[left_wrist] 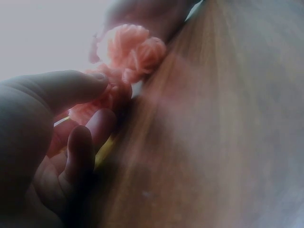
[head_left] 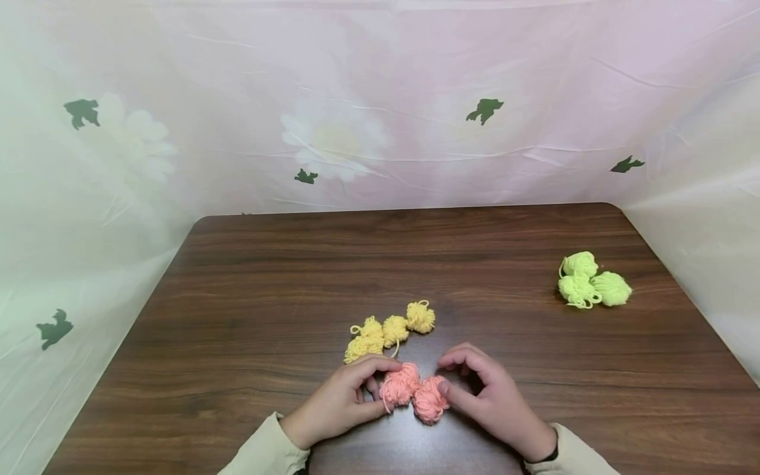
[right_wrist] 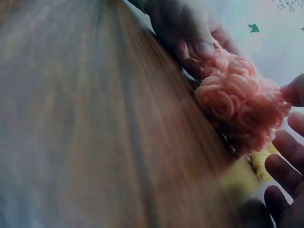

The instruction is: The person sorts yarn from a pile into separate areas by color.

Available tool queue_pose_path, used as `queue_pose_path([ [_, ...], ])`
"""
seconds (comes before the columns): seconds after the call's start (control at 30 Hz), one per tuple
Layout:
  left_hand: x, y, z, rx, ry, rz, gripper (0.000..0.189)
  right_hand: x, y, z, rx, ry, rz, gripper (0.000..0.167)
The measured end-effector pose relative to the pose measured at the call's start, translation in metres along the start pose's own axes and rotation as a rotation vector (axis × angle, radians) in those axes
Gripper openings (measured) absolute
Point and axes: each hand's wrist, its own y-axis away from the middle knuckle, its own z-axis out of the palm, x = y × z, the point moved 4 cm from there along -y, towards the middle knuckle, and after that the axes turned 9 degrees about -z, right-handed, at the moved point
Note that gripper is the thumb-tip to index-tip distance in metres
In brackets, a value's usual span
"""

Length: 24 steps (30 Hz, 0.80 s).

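Two pink yarn balls lie side by side near the front of the table, touching each other. My left hand (head_left: 338, 401) grips the left pink yarn ball (head_left: 402, 384) between thumb and fingers; the left wrist view shows the thumb over it. At the right pink yarn ball (head_left: 430, 401), the thumb of my right hand (head_left: 495, 404) touches its side. The other right fingers are spread away from the ball, as the right hand (right_wrist: 289, 156) shows in the right wrist view. Just behind the left hand sit several yellow yarn balls (head_left: 394, 330) in a slanting row.
A cluster of three light green yarn balls (head_left: 611, 289) rests at the right of the brown wooden table (head_left: 267, 277). Pale flowered cloth (head_left: 404, 86) hangs behind the table and along both sides.
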Motion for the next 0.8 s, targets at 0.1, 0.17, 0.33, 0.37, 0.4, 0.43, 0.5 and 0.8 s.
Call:
queue_pose_path([
  [0.1, 0.0001, -0.0001, -0.0003, 0.001, -0.003, 0.005, 0.045, -0.0006, 0.0006, 0.0034, -0.024, -0.008, -0.010, 0.031],
  [0.17, 0.0002, -0.0001, -0.0004, 0.001, -0.005, 0.007, 0.045, -0.0008, 0.0011, 0.0046, -0.039, -0.010, -0.016, 0.034],
  [0.33, 0.0000, 0.0003, -0.0005, -0.002, -0.008, 0.003, 0.046, -0.0013, 0.0009, 0.0070, -0.092, -0.027, -0.034, 0.043],
  [0.37, -0.0002, 0.0003, -0.0006, -0.004, -0.005, -0.002, 0.046, -0.0015, 0.0005, 0.0077, -0.103, -0.030, -0.041, 0.044],
  [0.4, -0.0004, 0.0004, -0.0006, -0.005, -0.003, -0.006, 0.046, -0.0017, 0.0002, 0.0083, -0.114, -0.032, -0.047, 0.045],
  [0.43, -0.0005, 0.0005, -0.0006, -0.006, -0.001, -0.009, 0.046, -0.0018, 0.0000, 0.0090, -0.124, -0.031, -0.053, 0.046],
  [0.5, -0.0006, 0.0006, -0.0006, -0.008, 0.004, -0.015, 0.047, -0.0019, -0.0003, 0.0100, -0.150, -0.023, -0.053, 0.047],
  [0.8, 0.0001, 0.0009, -0.0003, -0.001, 0.027, -0.004, 0.048, 0.0007, 0.0009, 0.0111, -0.214, 0.067, -0.052, 0.041],
])
